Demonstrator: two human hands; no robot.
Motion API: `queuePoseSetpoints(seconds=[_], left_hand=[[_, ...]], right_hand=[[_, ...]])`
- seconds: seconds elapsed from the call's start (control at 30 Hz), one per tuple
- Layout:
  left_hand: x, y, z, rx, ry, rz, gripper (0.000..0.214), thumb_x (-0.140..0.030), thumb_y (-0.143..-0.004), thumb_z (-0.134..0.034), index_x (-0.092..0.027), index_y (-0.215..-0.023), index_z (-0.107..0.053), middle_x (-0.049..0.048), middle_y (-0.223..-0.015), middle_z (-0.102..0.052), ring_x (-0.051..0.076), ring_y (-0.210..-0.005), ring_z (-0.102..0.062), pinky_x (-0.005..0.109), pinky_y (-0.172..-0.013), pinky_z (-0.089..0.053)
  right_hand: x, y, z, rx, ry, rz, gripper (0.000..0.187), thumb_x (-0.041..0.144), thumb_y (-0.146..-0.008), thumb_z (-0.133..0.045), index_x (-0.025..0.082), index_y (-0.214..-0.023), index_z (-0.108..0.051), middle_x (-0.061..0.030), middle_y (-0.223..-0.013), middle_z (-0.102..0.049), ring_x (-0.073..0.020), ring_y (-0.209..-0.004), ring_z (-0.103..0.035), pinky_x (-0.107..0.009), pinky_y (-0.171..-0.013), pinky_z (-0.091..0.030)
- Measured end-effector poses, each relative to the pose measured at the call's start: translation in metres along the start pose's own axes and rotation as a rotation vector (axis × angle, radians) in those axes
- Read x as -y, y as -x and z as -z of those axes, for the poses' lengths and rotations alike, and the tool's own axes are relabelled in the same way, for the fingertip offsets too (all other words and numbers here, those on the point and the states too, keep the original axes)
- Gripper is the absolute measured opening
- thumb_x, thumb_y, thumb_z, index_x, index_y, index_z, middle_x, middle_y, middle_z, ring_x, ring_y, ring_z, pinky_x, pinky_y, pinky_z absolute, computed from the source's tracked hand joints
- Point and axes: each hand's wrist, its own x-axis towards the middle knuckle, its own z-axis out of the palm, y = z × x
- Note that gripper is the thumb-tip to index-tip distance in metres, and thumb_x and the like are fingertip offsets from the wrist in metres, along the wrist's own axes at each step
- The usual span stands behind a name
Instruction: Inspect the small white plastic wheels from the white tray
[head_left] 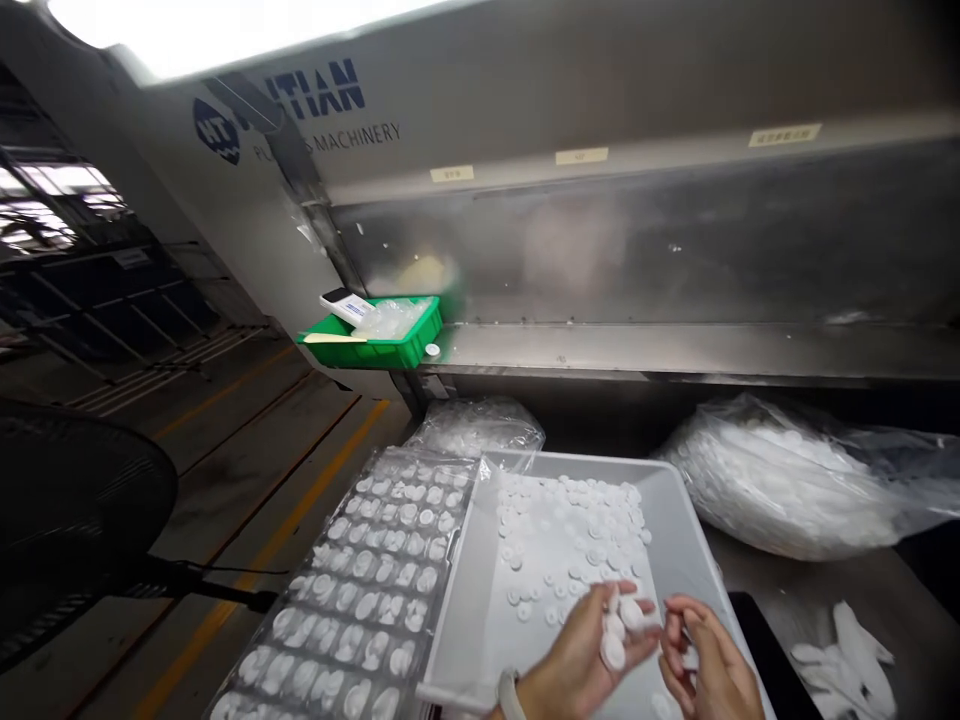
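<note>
Hands, yours: left hand (574, 665) closed on a stack of white plastic discs (615, 625), held over a grey tray (459, 610); right hand (712, 668) half-curled just beside, grip unclear. Further loose discs (570, 530) in the tray; clear blister sheet (360, 590) alongside.

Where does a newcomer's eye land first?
At the bottom, the left hand grips white discs beside the right hand, above a white tray. Left of it lies a clear blister sheet of white parts. Higher up, a green bin stands out against the steel machine.
</note>
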Motion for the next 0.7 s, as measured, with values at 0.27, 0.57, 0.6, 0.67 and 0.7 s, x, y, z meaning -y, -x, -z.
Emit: queuePoseSetpoints(seconds=[0.27,0.57,0.6,0.67,0.7], left_hand=[[-0.047,0.021,-0.03,0.078,0.006,-0.099,0.036,-0.037,-0.09,-0.057,-0.016,-0.119,-0.057,0.0096,-0.123,-0.06,0.022,-0.107,-0.06,0.045,-0.09,-0.051],[-0.05,0.036,-0.04,0.095,-0.041,-0.121,0.037,-0.036,-0.09,-0.057,-0.017,-0.121,-0.056,0.0096,-0.123,-0.06,0.022,-0.108,-0.06,0.045,-0.091,-0.051],[-0.049,0.036,-0.04,0.093,-0.043,-0.122,0.037,-0.036,-0.09,-0.057,-0.017,-0.121,-0.056,0.0096,-0.124,-0.059,0.022,-0.108,-0.06,0.045,-0.091,-0.051],[-0.047,0.038,-0.039,0.087,-0.046,-0.117,0.037,-0.036,-0.09,-0.057,-0.017,-0.122,-0.056,0.0098,-0.124,-0.059,0.022,-0.109,-0.059,0.046,-0.092,-0.05],[-0.046,0.039,-0.039,0.084,-0.047,-0.112,0.038,-0.037,-0.09,-0.057,-0.017,-0.122,-0.056,0.0099,-0.125,-0.059,0.023,-0.109,-0.059,0.046,-0.093,-0.05]], right_hand=[[0.042,-0.008,0.003,0.152,0.413,0.325,0.033,0.047,-0.097,-0.053,0.015,-0.102,-0.059,-0.0014,-0.086,-0.058,-0.0111,-0.069,-0.056,-0.026,-0.062,-0.05],[0.068,-0.012,-0.01,0.242,0.821,0.568,0.026,0.038,-0.097,-0.055,0.017,-0.112,-0.059,-0.003,-0.095,-0.059,-0.0142,-0.08,-0.058,-0.032,-0.073,-0.052],[0.068,-0.012,-0.01,0.244,0.836,0.573,0.025,0.037,-0.097,-0.055,0.017,-0.111,-0.059,-0.0028,-0.094,-0.059,-0.0139,-0.079,-0.058,-0.031,-0.072,-0.052],[0.065,-0.012,-0.008,0.246,0.851,0.582,0.024,0.037,-0.097,-0.055,0.016,-0.108,-0.06,-0.0022,-0.091,-0.058,-0.0132,-0.077,-0.057,-0.03,-0.07,-0.052],[0.064,-0.011,-0.008,0.247,0.853,0.586,0.024,0.037,-0.097,-0.054,0.016,-0.107,-0.059,-0.0019,-0.091,-0.058,-0.0128,-0.075,-0.057,-0.03,-0.069,-0.052]])
